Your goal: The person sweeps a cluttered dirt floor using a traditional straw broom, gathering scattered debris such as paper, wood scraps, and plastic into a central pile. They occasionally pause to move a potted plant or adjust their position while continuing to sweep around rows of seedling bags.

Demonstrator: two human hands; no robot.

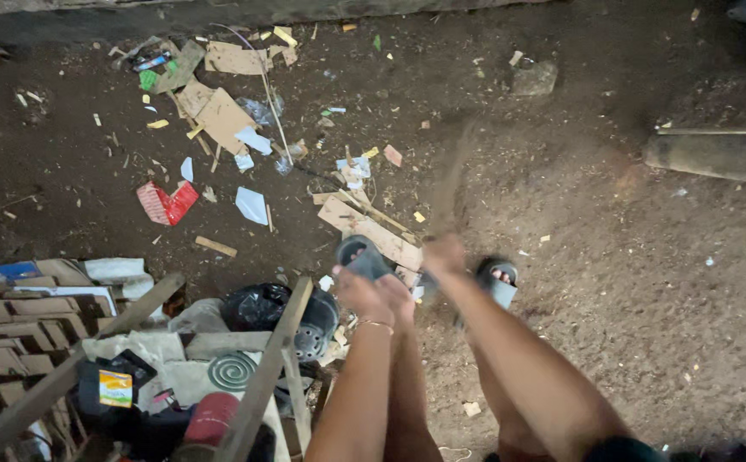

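Both hands meet above the slippered feet: left hand [363, 295] and right hand [443, 255] blurred, fingers' state unclear; a stick [450, 184] rises from the right.

Open dirt floor [612, 282] fills the right half of the frame, broken only by a log [715, 158] at the right edge and a stone [534, 79] at upper centre. Paper and cardboard scraps [219, 111] litter the upper left and centre, lying flat and low. The lower left is blocked: slanted wooden slats [266, 376] cross over a black bag [257, 306], a mosquito coil [232, 370] and stacked cardboard [14, 334]. Both hands, the left hand [364, 295] and right hand [443, 255], reach out at lower centre above two sandalled feet [497, 281], just right of that clutter.
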